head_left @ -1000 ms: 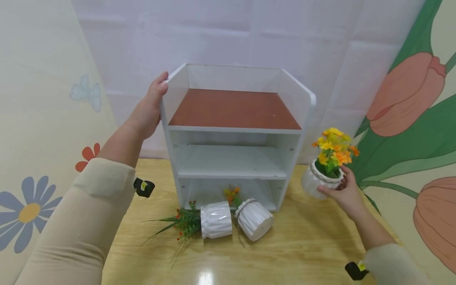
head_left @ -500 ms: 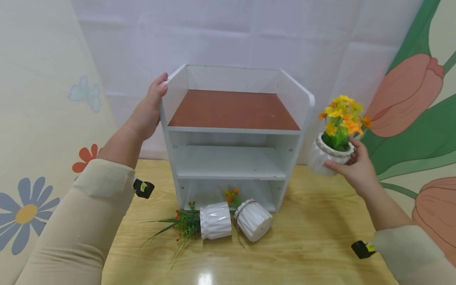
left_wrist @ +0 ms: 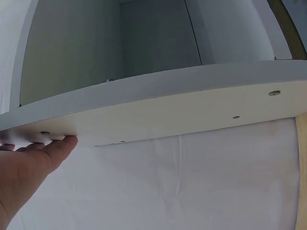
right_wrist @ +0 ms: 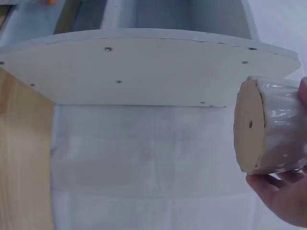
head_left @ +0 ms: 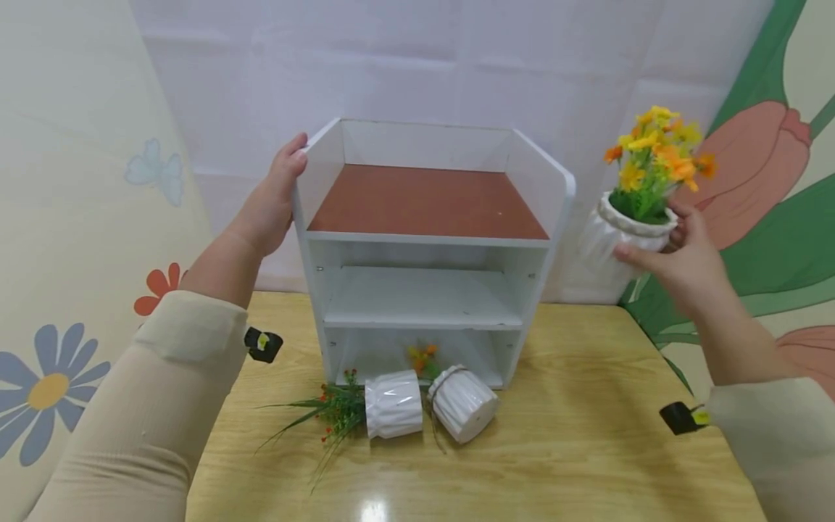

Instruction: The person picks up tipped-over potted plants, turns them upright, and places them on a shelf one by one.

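Note:
In the head view, my right hand [head_left: 694, 261] holds a white ribbed flowerpot [head_left: 622, 243] of yellow and orange artificial flowers [head_left: 662, 156], raised upright to the right of the white shelf unit [head_left: 430, 238]. The right wrist view shows the pot's flat base [right_wrist: 250, 125] with a small hole, and part of that hand at the pot's side. My left hand [head_left: 270, 199] rests against the outer face of the shelf's left side panel [left_wrist: 144, 120], near its top. Two more white pots lie tipped over before the bottom shelf: one pot [head_left: 393, 404] with grassy red-dotted greenery [head_left: 342, 409], another pot [head_left: 463, 403] with orange flowers [head_left: 424, 359].
The shelf stands on a wooden table [head_left: 554, 449] against a pale cloth backdrop [head_left: 424, 65]. It has a brown top board [head_left: 427, 199] between raised sides, and a white middle shelf [head_left: 424, 296]. Painted panels with a flower [head_left: 48, 391] and a tulip [head_left: 744, 174] flank it.
My right hand has lifted the pot of yellow and orange flowers up and to the right. The left hand, the shelf and the two tipped pots have stayed in place.

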